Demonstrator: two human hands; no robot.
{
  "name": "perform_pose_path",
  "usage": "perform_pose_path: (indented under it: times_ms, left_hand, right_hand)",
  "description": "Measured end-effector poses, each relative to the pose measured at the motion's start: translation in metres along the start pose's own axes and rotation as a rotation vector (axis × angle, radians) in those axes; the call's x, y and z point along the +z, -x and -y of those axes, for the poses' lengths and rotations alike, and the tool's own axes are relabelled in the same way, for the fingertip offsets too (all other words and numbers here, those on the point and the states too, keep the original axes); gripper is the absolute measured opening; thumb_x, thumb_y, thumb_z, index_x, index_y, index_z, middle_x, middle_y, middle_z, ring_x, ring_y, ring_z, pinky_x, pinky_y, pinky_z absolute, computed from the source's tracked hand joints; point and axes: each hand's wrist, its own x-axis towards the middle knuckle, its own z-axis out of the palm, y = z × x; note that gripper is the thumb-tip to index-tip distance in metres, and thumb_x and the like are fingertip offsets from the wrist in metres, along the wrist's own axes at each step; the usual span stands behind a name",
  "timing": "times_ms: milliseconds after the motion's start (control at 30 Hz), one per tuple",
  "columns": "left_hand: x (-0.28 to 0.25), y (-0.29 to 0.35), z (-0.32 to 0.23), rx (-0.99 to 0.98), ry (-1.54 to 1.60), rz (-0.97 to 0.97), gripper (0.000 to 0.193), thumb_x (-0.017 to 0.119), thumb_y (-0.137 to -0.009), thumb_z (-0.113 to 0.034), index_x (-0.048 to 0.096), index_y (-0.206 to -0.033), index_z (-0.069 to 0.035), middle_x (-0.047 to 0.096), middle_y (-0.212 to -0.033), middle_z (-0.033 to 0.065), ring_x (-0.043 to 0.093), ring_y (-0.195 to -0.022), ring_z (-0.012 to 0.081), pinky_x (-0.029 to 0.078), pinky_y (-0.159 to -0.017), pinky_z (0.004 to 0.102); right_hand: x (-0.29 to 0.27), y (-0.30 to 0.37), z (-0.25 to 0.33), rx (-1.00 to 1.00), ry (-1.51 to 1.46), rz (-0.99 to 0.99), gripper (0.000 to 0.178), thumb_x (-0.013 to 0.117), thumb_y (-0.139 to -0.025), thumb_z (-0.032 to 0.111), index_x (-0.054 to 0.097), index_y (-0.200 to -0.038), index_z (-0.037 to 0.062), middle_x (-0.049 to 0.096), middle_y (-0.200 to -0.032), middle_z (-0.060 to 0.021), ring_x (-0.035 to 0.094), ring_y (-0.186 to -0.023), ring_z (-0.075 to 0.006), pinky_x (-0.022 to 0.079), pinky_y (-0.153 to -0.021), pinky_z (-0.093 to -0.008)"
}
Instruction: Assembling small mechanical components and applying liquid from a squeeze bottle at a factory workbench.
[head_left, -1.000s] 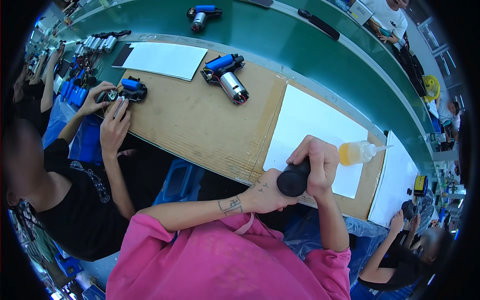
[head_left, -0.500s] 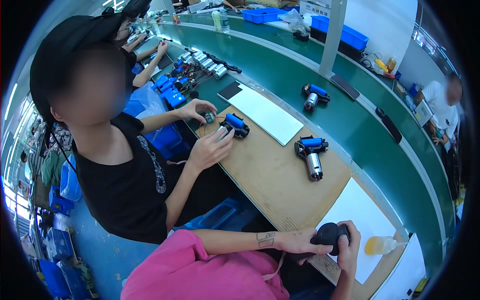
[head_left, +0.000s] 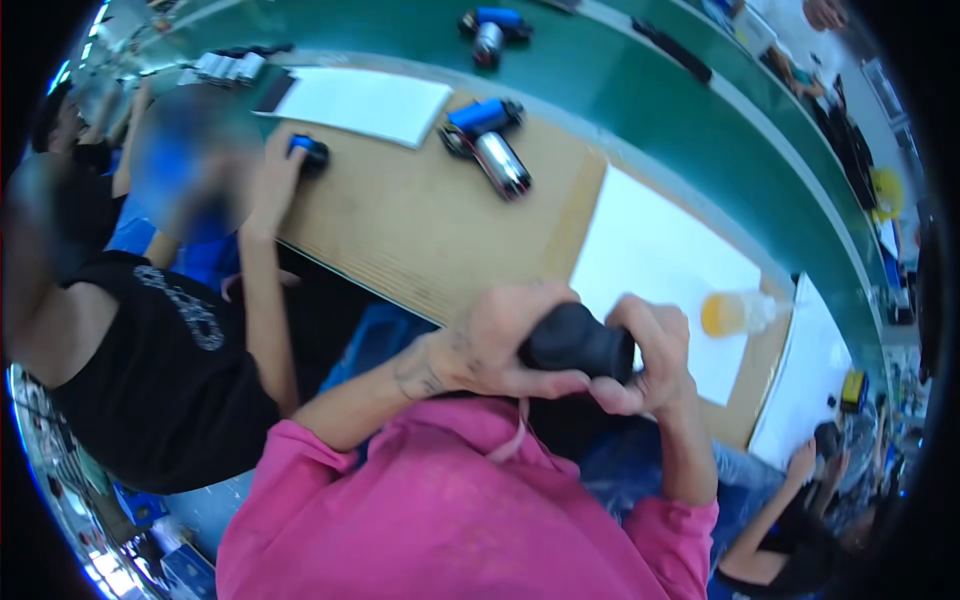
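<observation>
A black, smooth, rounded part [head_left: 580, 345] with a slight waist is held between my two hands, above the near edge of the bench. My left hand [head_left: 505, 345] wraps its left end, with the thumb along the underside. Closed on the right end is my right hand [head_left: 655, 350], its thumb low and close to the left thumb. What the part is, I cannot make out. Just beyond my hands lies a white sheet [head_left: 660, 270]. Farther off, on the brown board [head_left: 400, 215], rests a motor assembly [head_left: 490, 145] with a silver motor and blue cylinder.
A squeeze bottle of yellow liquid [head_left: 730, 313] lies to the right. Another motor assembly [head_left: 488, 38] sits on the green belt [head_left: 600, 75]. At left, a co-worker's hand [head_left: 275, 185] is at a black-and-blue part [head_left: 310, 157]. A white board [head_left: 360, 105] lies beyond.
The view has swung to the right and down. My hands now hold the black part farther in front of my body, its long side across. The co-worker's hand reaches farther over the board.
</observation>
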Motion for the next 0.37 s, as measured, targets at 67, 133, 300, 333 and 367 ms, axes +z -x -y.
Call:
perform_pose_path:
  times_ms: [67,133,300,333,367]
  left_hand:
    - [0.011,-0.002,-0.004,0.033,-0.007,-0.015,0.062,0.088,-0.078,-0.046,0.06,-0.112,-0.003,0.065,-0.086,0.017,0.069,-0.075,0.0368,0.054,-0.066,0.0412]
    - [0.014,-0.005,-0.005,0.087,-0.083,-0.052,0.063,0.089,-0.077,-0.047,0.059,-0.112,-0.003,0.065,-0.084,0.0134,0.069,-0.07,0.035,0.053,-0.062,0.0413]
    - [0.013,-0.008,-0.01,0.133,-0.035,0.021,0.066,0.087,-0.08,-0.048,0.056,-0.119,-0.004,0.067,-0.092,0.014,0.069,-0.076,0.036,0.053,-0.065,0.0411]
    - [0.012,-0.009,-0.009,0.141,-0.006,0.034,0.068,0.086,-0.081,-0.049,0.055,-0.122,-0.004,0.067,-0.096,0.0142,0.069,-0.078,0.0363,0.053,-0.067,0.041]
    - [0.012,-0.009,-0.007,0.156,-0.035,0.039,0.069,0.085,-0.082,-0.049,0.054,-0.124,-0.005,0.067,-0.099,0.0146,0.07,-0.08,0.0363,0.054,-0.068,0.0413]
  right_hand:
    - [-0.004,0.013,-0.002,0.019,-0.002,0.008,0.059,0.079,-0.079,0.053,0.047,-0.073,0.0034,0.038,-0.061,-0.0095,0.043,-0.047,-0.0286,0.034,-0.044,-0.0384]
    - [-0.003,0.016,-0.005,-0.013,-0.014,-0.022,0.059,0.076,-0.08,0.053,0.045,-0.07,0.0039,0.034,-0.058,-0.0075,0.04,-0.044,-0.0254,0.032,-0.042,-0.0374]
    - [-0.011,0.016,-0.003,-0.071,0.019,-0.048,0.055,0.075,-0.081,0.051,0.046,-0.072,0.0046,0.038,-0.06,-0.0074,0.042,-0.046,-0.0259,0.033,-0.043,-0.0372]
    - [-0.011,0.015,-0.004,-0.073,0.029,-0.065,0.054,0.075,-0.081,0.05,0.047,-0.072,0.0048,0.039,-0.061,-0.0075,0.043,-0.047,-0.0262,0.034,-0.043,-0.037]
    - [-0.009,0.015,-0.004,-0.066,0.054,-0.073,0.053,0.075,-0.082,0.05,0.048,-0.072,0.0048,0.039,-0.062,-0.0075,0.044,-0.048,-0.0273,0.036,-0.044,-0.0374]
